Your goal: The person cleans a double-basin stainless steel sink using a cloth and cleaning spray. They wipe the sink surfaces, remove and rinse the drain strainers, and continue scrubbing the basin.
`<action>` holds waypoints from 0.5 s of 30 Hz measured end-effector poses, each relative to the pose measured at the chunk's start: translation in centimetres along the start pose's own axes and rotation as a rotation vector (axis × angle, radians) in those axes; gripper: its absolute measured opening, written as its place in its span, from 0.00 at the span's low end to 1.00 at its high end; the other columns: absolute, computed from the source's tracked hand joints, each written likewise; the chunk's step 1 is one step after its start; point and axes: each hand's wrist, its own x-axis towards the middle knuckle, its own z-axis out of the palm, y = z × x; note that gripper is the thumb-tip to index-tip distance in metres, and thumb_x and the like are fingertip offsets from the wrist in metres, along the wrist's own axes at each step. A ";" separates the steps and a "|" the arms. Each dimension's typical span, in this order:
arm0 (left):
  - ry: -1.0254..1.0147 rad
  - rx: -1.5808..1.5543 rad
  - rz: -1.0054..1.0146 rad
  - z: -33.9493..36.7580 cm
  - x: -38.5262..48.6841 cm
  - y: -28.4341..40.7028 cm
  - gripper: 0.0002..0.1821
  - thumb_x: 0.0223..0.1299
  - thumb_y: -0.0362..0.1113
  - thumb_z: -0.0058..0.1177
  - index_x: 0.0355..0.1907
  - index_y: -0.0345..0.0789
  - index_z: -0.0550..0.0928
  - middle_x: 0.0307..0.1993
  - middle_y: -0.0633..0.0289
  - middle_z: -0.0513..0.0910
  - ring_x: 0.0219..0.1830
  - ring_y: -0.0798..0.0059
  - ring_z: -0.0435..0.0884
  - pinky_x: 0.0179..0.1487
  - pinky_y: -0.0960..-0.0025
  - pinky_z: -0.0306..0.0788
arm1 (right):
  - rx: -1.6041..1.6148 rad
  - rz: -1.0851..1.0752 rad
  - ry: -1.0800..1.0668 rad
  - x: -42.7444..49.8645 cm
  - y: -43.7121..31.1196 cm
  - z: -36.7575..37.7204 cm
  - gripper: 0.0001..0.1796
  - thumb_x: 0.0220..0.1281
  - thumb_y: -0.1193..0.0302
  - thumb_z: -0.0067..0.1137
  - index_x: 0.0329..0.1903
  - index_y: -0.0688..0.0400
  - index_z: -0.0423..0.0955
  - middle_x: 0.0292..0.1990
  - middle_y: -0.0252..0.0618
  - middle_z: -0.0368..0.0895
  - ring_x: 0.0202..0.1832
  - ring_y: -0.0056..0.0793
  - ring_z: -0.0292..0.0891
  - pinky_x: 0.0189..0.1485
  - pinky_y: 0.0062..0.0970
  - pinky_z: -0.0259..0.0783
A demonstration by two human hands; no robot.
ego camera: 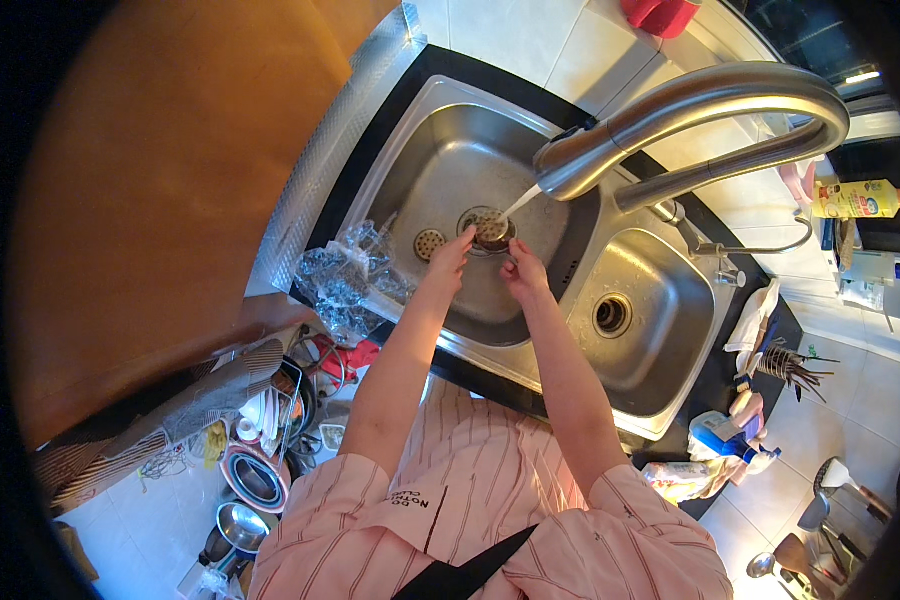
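My left hand (452,262) and my right hand (525,271) are over the larger basin of a double stainless steel sink (427,176). Between their fingertips is a round metal drain strainer (490,225), just above the basin's drain opening. Water (523,200) runs onto it from the gooseneck faucet (574,161). The left fingers grip its left edge; the right fingertips are pinched at its lower right, and what exactly they hold is too small to tell. A perforated round drain cover (429,244) lies on the basin floor, left of my left hand.
Crumpled clear plastic (352,281) hangs over the sink's left rim. The smaller basin (664,300) has an uncovered drain. A blue bottle (720,435) and a utensil holder (776,361) stand on the right counter. Bowls and pans (256,476) are at the lower left.
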 end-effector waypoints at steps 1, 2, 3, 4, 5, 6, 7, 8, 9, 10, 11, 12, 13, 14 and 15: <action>0.001 0.012 0.014 -0.3 -0.5 0.4 0.22 0.42 0.61 0.69 0.35 0.50 0.83 0.36 0.79 0.79 0.36 0.81 0.64 0.51 0.68 0.53 | -0.026 -0.001 -0.016 -0.2 0.1 0.4 0.14 0.67 0.66 0.56 0.53 0.50 0.67 0.31 0.24 0.67 0.22 0.19 0.59 0.22 0.20 0.59; -0.002 0.027 0.026 -0.4 -0.9 0.7 0.22 0.42 0.61 0.69 0.35 0.50 0.84 0.36 0.79 0.79 0.37 0.81 0.64 0.52 0.68 0.52 | -0.050 -0.004 -0.028 -0.3 0.2 0.6 0.13 0.67 0.66 0.56 0.52 0.50 0.68 0.31 0.24 0.67 0.22 0.18 0.60 0.23 0.20 0.59; -0.005 0.057 0.038 -0.6 -0.9 0.8 0.22 0.42 0.61 0.68 0.36 0.50 0.83 0.37 0.79 0.79 0.37 0.81 0.64 0.53 0.68 0.52 | -0.050 -0.010 -0.039 -0.3 0.4 0.7 0.14 0.67 0.66 0.56 0.52 0.51 0.68 0.30 0.25 0.67 0.22 0.19 0.60 0.22 0.20 0.59; -0.010 0.088 0.049 -0.7 -0.9 1.0 0.22 0.43 0.61 0.68 0.37 0.50 0.83 0.37 0.79 0.79 0.38 0.81 0.64 0.53 0.68 0.52 | -0.050 -0.016 -0.049 -0.3 0.5 0.7 0.15 0.66 0.66 0.57 0.53 0.52 0.69 0.30 0.25 0.67 0.21 0.19 0.61 0.22 0.21 0.59; -0.017 0.120 0.058 -0.8 -0.8 1.0 0.22 0.43 0.60 0.68 0.37 0.50 0.83 0.38 0.79 0.79 0.38 0.80 0.64 0.53 0.68 0.52 | -0.049 -0.023 -0.056 -0.2 0.6 0.6 0.16 0.66 0.66 0.58 0.54 0.53 0.70 0.30 0.25 0.67 0.21 0.19 0.61 0.22 0.21 0.59; -0.014 0.128 0.064 -0.7 -0.7 1.0 0.22 0.43 0.60 0.67 0.38 0.50 0.83 0.38 0.79 0.79 0.39 0.80 0.64 0.53 0.68 0.52 | -0.073 -0.026 -0.048 -0.4 0.5 0.8 0.14 0.66 0.66 0.57 0.52 0.52 0.69 0.29 0.24 0.67 0.21 0.18 0.61 0.22 0.20 0.59; -0.013 0.136 0.069 -0.7 -0.7 0.9 0.23 0.43 0.60 0.67 0.38 0.50 0.83 0.38 0.79 0.80 0.40 0.80 0.65 0.52 0.67 0.53 | -0.097 -0.028 -0.039 -0.5 0.5 0.9 0.11 0.67 0.67 0.56 0.49 0.52 0.69 0.29 0.24 0.67 0.21 0.18 0.61 0.22 0.20 0.59; -0.011 0.144 0.075 -0.6 -0.7 0.8 0.23 0.43 0.60 0.67 0.38 0.49 0.83 0.39 0.78 0.80 0.40 0.79 0.65 0.52 0.67 0.53 | -0.120 -0.031 -0.030 -0.6 0.5 1.0 0.09 0.67 0.67 0.55 0.47 0.51 0.69 0.29 0.23 0.66 0.21 0.18 0.60 0.22 0.19 0.59; -0.005 0.150 0.074 -0.6 -0.6 0.8 0.22 0.42 0.60 0.67 0.38 0.49 0.83 0.39 0.78 0.80 0.41 0.80 0.65 0.50 0.67 0.53 | -0.114 -0.027 -0.016 -0.7 0.4 1.1 0.09 0.67 0.67 0.55 0.47 0.51 0.69 0.28 0.23 0.66 0.21 0.18 0.60 0.22 0.19 0.58; 0.001 0.155 0.073 -0.5 -0.5 0.8 0.22 0.42 0.59 0.67 0.37 0.49 0.83 0.40 0.78 0.79 0.41 0.80 0.65 0.49 0.68 0.53 | -0.107 -0.023 -0.002 -0.8 0.4 1.2 0.09 0.68 0.67 0.55 0.47 0.51 0.69 0.28 0.23 0.66 0.21 0.17 0.60 0.22 0.19 0.58; 0.008 0.161 0.071 -0.5 -0.5 0.7 0.22 0.42 0.59 0.67 0.37 0.49 0.83 0.40 0.78 0.79 0.41 0.80 0.66 0.48 0.68 0.54 | -0.101 -0.018 0.011 -0.9 0.3 1.3 0.08 0.68 0.67 0.55 0.47 0.51 0.69 0.28 0.23 0.66 0.21 0.17 0.60 0.22 0.19 0.58; 0.009 0.163 0.063 -0.5 -0.4 0.7 0.20 0.42 0.58 0.68 0.35 0.49 0.83 0.38 0.78 0.79 0.39 0.81 0.67 0.46 0.69 0.55 | -0.100 -0.023 -0.003 -0.8 0.3 1.2 0.08 0.68 0.67 0.55 0.46 0.51 0.69 0.28 0.23 0.66 0.21 0.17 0.60 0.22 0.19 0.58; 0.010 0.166 0.054 -0.5 -0.2 0.8 0.19 0.43 0.57 0.69 0.33 0.49 0.82 0.35 0.78 0.80 0.37 0.82 0.67 0.43 0.71 0.55 | -0.100 -0.028 -0.018 -0.7 0.3 1.0 0.07 0.68 0.67 0.55 0.46 0.50 0.69 0.28 0.23 0.65 0.21 0.17 0.60 0.21 0.19 0.57; 0.011 0.168 0.046 -0.5 -0.1 0.9 0.17 0.43 0.56 0.69 0.30 0.49 0.82 0.33 0.78 0.80 0.36 0.83 0.68 0.41 0.72 0.56 | -0.099 -0.033 -0.032 -0.7 0.3 0.9 0.07 0.68 0.67 0.55 0.45 0.50 0.69 0.27 0.23 0.65 0.21 0.17 0.60 0.21 0.19 0.57; -0.034 0.150 -0.003 -0.5 0.0 1.2 0.16 0.43 0.54 0.70 0.28 0.50 0.81 0.30 0.78 0.79 0.32 0.84 0.68 0.39 0.74 0.56 | -0.090 -0.034 -0.063 -0.6 0.2 0.6 0.07 0.68 0.67 0.55 0.45 0.50 0.69 0.27 0.23 0.65 0.21 0.17 0.60 0.21 0.19 0.57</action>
